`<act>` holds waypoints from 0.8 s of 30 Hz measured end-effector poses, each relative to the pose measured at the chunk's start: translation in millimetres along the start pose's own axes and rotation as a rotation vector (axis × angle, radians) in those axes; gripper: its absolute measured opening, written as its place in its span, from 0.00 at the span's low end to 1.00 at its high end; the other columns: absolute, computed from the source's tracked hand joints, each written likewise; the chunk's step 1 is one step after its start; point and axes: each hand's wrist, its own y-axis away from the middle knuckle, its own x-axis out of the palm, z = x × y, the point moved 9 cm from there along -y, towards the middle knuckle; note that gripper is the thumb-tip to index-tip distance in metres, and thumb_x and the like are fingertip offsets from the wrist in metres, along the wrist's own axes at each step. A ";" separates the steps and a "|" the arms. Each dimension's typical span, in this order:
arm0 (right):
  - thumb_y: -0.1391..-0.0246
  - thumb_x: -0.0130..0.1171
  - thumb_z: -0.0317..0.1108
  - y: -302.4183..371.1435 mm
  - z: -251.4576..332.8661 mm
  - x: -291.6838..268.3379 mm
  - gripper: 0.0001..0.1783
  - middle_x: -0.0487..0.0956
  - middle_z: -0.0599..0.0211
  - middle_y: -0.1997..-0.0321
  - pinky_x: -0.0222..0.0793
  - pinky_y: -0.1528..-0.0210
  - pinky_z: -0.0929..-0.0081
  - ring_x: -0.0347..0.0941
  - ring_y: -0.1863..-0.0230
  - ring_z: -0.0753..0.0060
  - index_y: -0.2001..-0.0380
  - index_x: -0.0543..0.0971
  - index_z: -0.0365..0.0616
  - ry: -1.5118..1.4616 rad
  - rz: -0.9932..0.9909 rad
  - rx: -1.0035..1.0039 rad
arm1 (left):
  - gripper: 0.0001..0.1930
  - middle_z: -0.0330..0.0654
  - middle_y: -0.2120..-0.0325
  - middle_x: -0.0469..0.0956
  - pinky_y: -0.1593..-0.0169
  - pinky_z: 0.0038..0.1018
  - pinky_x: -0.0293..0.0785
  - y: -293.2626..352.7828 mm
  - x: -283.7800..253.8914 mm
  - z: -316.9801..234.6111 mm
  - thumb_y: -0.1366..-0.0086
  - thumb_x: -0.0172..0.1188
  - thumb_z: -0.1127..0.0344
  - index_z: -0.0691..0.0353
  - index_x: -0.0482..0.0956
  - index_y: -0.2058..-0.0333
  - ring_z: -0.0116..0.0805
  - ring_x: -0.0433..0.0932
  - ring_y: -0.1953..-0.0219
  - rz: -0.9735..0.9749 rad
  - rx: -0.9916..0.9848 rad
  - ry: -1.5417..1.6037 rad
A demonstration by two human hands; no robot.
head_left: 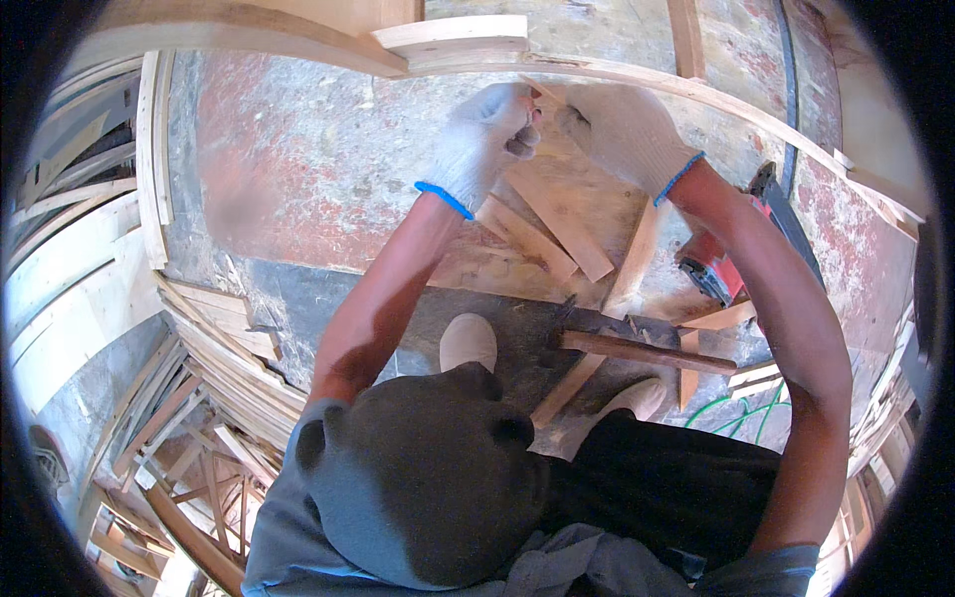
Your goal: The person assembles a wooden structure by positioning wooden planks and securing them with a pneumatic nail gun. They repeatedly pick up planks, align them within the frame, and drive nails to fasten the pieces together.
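- Left hand [484,139] (white glove) pinches a small wood sliver [543,93] against the curved wood strip [637,76].
- Right hand [627,129] presses flat on that strip, just beside it.
- Red nail gun [718,261] lies below the strip.

Both arms reach forward from the lower edge, bare from the short sleeves to the wrists. The left arm runs up the middle, elbow bent near the body, forearm slanting up and to the right. The left hand [484,139] wears a white knit glove with a blue cuff; its fingers are curled into a loose fist, thumb side turned toward the other hand. The right arm sweeps along the right side, bent at the elbow, forearm angling up and to the left. The right hand [627,134], gloved alike, has its fingers bunched and pointing left. The two hands sit just beside each other, fingertips nearly meeting.
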 end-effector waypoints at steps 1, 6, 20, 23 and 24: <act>0.35 0.50 0.46 -6.1 6.5 0.8 0.19 0.81 0.47 0.67 0.72 0.60 0.46 0.78 0.63 0.38 0.65 0.81 0.42 -0.008 -0.018 -0.028 | 0.07 0.38 0.63 0.80 0.58 0.23 0.75 -2.5 -2.9 0.3 0.27 0.58 0.69 0.64 0.79 0.55 0.26 0.77 0.63 0.022 0.025 0.006; 0.39 0.54 0.45 -34.5 28.5 5.1 0.16 0.83 0.50 0.68 0.76 0.61 0.48 0.82 0.64 0.45 0.63 0.85 0.48 0.041 -0.014 -0.104 | 0.06 0.38 0.64 0.80 0.57 0.29 0.75 -18.9 -17.9 -7.4 0.28 0.58 0.65 0.61 0.79 0.59 0.28 0.77 0.65 0.084 0.067 -0.078; 0.39 0.56 0.44 -59.7 32.7 22.6 0.17 0.83 0.47 0.69 0.74 0.60 0.56 0.80 0.66 0.45 0.61 0.84 0.41 -0.624 -0.223 0.325 | 0.03 0.42 0.65 0.80 0.54 0.37 0.79 -46.6 -67.1 -30.1 0.28 0.54 0.69 0.62 0.74 0.61 0.37 0.80 0.64 -0.099 0.199 0.433; 0.40 0.57 0.42 -58.2 38.5 24.4 0.16 0.82 0.46 0.68 0.74 0.60 0.57 0.80 0.64 0.45 0.61 0.84 0.41 -0.706 -0.296 0.299 | 0.02 0.42 0.65 0.79 0.52 0.37 0.80 -48.9 -70.2 -26.0 0.29 0.55 0.71 0.62 0.74 0.61 0.38 0.80 0.62 -0.087 0.184 0.584; 0.39 0.57 0.42 -58.8 37.4 28.4 0.17 0.83 0.50 0.66 0.74 0.57 0.61 0.80 0.63 0.54 0.57 0.84 0.41 -0.702 -0.287 0.297 | 0.01 0.42 0.65 0.79 0.51 0.37 0.80 -49.5 -70.0 -24.8 0.29 0.55 0.72 0.62 0.74 0.61 0.38 0.80 0.62 -0.088 0.167 0.638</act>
